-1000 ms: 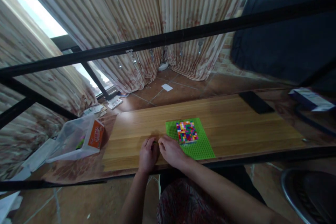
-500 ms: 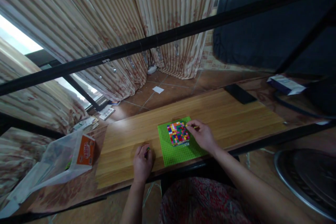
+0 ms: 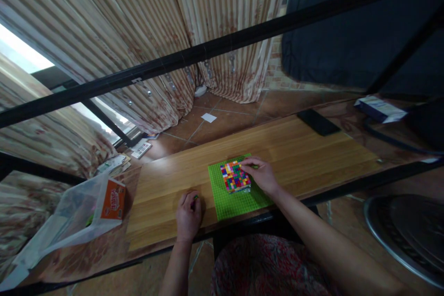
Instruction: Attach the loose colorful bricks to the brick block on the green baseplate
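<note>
A square block of many-coloured toy bricks [image 3: 235, 178] stands on a green studded baseplate [image 3: 225, 208]. Over the block's far right corner, my right hand [image 3: 262, 175] is closed in a pinch, its fingertips at the top bricks. A bit of green shows within its curled fingers; whatever is between the fingertips is hidden. To the left of the baseplate, my left hand [image 3: 188, 215] rests on the wooden board, its fingers curled around a small green toy brick [image 3: 196, 197] that is mostly covered.
The wooden board [image 3: 166, 175] lies on a table. At the left is a clear plastic bin [image 3: 69, 212] with an orange label. A black phone [image 3: 318, 122] lies at the far right, near a blue and white packet [image 3: 380, 108]. A dark rail [image 3: 194, 55] crosses beyond the table.
My right hand has moved slightly left, from beside the block's far right corner to over its top. My left hand has stayed in place.
</note>
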Available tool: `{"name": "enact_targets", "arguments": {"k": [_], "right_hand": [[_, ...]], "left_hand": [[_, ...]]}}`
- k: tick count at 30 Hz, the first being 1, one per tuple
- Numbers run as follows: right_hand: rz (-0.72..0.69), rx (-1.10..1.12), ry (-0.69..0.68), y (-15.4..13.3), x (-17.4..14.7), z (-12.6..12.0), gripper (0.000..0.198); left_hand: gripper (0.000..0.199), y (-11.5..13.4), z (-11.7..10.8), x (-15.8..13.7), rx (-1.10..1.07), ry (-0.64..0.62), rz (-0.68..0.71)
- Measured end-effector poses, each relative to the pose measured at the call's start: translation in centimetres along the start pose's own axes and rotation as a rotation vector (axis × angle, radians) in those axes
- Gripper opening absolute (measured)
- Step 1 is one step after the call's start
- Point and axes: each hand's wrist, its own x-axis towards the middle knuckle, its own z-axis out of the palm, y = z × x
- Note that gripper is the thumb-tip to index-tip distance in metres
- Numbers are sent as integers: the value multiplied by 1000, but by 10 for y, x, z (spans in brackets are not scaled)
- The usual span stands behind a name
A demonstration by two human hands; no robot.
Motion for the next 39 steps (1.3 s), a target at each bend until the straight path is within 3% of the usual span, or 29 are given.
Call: {"name": "enact_targets", "arguments": {"k": [7, 23, 33, 39], "right_hand": [[273, 244, 22, -5, 1, 9, 24], [404, 274, 84, -10, 9, 21, 18], [309, 312, 117, -12, 0, 18, 33], [141, 148, 130, -25, -21, 16, 22]], "left_hand": [[17, 2, -1, 0, -8, -1, 9], [16, 4, -1, 0, -16, -1, 34], [18, 1, 1, -1, -4, 25, 24], [21, 2, 1, -4, -5, 29, 28]]}}
